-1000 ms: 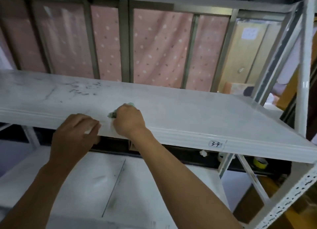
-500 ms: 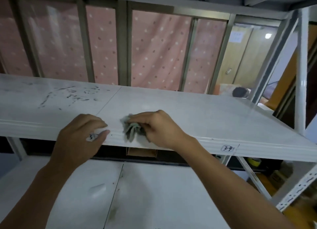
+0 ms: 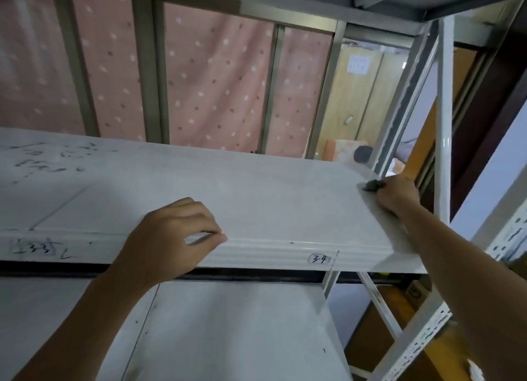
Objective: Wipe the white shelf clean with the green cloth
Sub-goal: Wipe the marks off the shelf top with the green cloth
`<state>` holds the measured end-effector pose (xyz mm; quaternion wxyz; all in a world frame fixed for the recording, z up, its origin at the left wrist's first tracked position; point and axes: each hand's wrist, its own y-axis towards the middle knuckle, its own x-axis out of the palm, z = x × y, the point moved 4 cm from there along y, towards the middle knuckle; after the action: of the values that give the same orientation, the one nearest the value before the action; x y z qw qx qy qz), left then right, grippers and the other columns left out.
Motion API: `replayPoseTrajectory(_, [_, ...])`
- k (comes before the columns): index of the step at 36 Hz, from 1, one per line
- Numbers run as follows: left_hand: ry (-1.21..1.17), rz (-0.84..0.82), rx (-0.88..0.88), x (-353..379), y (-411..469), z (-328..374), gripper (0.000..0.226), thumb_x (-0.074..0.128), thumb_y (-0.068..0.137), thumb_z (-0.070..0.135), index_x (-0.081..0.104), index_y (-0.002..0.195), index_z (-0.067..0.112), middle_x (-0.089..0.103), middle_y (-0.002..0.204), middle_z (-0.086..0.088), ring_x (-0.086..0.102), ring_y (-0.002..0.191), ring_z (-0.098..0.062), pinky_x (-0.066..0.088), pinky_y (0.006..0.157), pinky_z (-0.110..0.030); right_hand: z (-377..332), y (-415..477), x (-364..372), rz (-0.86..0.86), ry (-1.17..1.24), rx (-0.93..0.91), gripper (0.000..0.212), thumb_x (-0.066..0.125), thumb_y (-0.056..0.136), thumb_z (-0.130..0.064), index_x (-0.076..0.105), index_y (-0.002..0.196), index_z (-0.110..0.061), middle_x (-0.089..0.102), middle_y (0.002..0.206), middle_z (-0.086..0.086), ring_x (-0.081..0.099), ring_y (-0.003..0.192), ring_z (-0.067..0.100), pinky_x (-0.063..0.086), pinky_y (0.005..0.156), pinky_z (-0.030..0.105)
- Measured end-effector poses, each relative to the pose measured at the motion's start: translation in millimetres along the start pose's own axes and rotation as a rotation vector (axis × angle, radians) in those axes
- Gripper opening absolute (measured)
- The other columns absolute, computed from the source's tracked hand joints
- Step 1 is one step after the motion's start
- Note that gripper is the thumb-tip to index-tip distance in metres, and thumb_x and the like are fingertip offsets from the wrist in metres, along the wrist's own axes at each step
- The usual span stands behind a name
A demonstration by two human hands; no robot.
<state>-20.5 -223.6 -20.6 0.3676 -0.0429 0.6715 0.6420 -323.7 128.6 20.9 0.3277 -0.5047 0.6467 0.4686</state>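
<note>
The white shelf [image 3: 256,198] runs across the middle of the head view, with black scribbles at its far left and a "34" label on its front lip. My right hand [image 3: 396,193] is at the shelf's right edge, closed on the bunched green cloth [image 3: 374,185], of which only a dark tuft shows past my fingers. My left hand [image 3: 176,232] rests on the front lip near the middle, fingers curled over the edge and holding nothing else.
A lower white shelf [image 3: 233,332] lies below. White perforated uprights [image 3: 445,118] and diagonal braces stand at the right, close to my right hand. Behind the shelf hang pink dotted curtains [image 3: 211,78] in a grey frame; wooden doors show at the back right.
My right hand has swept the cloth from the middle front of the shelf to its right edge. My left hand still rests on the front lip.
</note>
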Motion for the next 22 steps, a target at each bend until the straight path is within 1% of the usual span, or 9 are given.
replayPoseTrajectory(3, [0.050,-0.015,-0.043,-3,1,1,0.026,0.069,0.091,0.041,0.080,0.077,0.023,0.073,0.081,0.013,0.068,0.077,-0.011,0.057,0.063,-0.034,-16,17,8,-0.101,-0.030,-0.023,0.035,0.045,0.100,-0.023,0.064,0.124,-0.005,0.062,0.126,0.019,0.058,0.112,0.035,0.049,0.094,0.037])
replayPoseTrajectory(6, [0.062,0.014,-0.047,-3,0,4,0.024,0.071,0.091,0.037,0.079,0.075,0.021,0.073,0.079,0.011,0.068,0.074,-0.014,0.057,0.062,-0.035,-51,20,17,-0.201,-0.040,-0.116,0.040,0.047,0.102,-0.032,0.064,0.129,-0.007,0.062,0.129,0.017,0.059,0.110,0.034,0.048,0.099,0.036])
replayPoseTrajectory(9, [0.070,0.054,-0.014,-4,-2,4,0.020,0.077,0.089,0.029,0.078,0.073,0.016,0.072,0.076,0.006,0.067,0.070,-0.018,0.056,0.058,-0.036,-102,3,29,-0.273,-0.034,-0.274,0.037,0.042,0.104,-0.024,0.061,0.136,-0.018,0.056,0.141,0.011,0.053,0.124,0.034,0.041,0.108,0.036])
replayPoseTrajectory(11, [0.090,0.064,-0.005,-6,-4,4,0.022,0.077,0.089,0.029,0.078,0.072,0.015,0.071,0.075,0.005,0.066,0.069,-0.017,0.055,0.059,-0.033,-141,-13,40,-0.313,-0.027,-0.410,0.040,0.038,0.104,-0.018,0.058,0.138,-0.021,0.051,0.147,0.009,0.048,0.131,0.033,0.036,0.111,0.034])
replayPoseTrajectory(14, [0.145,0.066,0.002,-12,-10,3,0.029,0.072,0.093,0.034,0.075,0.072,0.015,0.070,0.075,0.005,0.064,0.069,-0.017,0.050,0.064,-0.025,-199,-48,52,-0.367,0.058,-0.602,0.040,0.039,0.102,-0.015,0.061,0.134,-0.024,0.054,0.145,0.001,0.047,0.132,0.026,0.031,0.109,0.022])
replayPoseTrajectory(16, [0.196,0.074,0.021,-16,-16,1,0.031,0.070,0.096,0.035,0.075,0.073,0.015,0.069,0.075,0.004,0.063,0.069,-0.018,0.048,0.066,-0.023,-233,-84,54,-0.409,0.088,-0.759,0.039,0.042,0.102,-0.013,0.059,0.136,-0.022,0.056,0.143,-0.001,0.049,0.131,0.020,0.025,0.096,0.009])
replayPoseTrajectory(18, [0.218,0.083,0.034,-22,-22,-2,0.031,0.071,0.098,0.032,0.074,0.073,0.013,0.068,0.076,0.004,0.063,0.069,-0.018,0.049,0.067,-0.025,-257,-123,54,-0.439,0.138,-0.935,0.041,0.046,0.100,-0.008,0.059,0.137,-0.022,0.060,0.138,-0.003,0.052,0.123,0.008,0.021,0.085,-0.002])
replayPoseTrajectory(20, [0.237,0.091,0.039,-30,-27,-6,0.032,0.071,0.098,0.029,0.073,0.072,0.011,0.067,0.075,0.002,0.061,0.068,-0.019,0.049,0.065,-0.028,-268,-156,55,-0.486,0.234,-1.066,0.044,0.048,0.098,-0.004,0.060,0.137,-0.021,0.064,0.132,-0.003,0.053,0.109,-0.007,0.023,0.083,-0.007])
replayPoseTrajectory(22, [0.270,0.102,0.050,-40,-29,-8,0.031,0.073,0.096,0.026,0.072,0.070,0.008,0.066,0.074,-0.001,0.060,0.066,-0.021,0.049,0.064,-0.030,-270,-181,56,-0.547,0.333,-1.173,0.046,0.050,0.096,0.002,0.060,0.136,-0.017,0.064,0.132,-0.002,0.049,0.109,-0.014,0.028,0.091,-0.006])
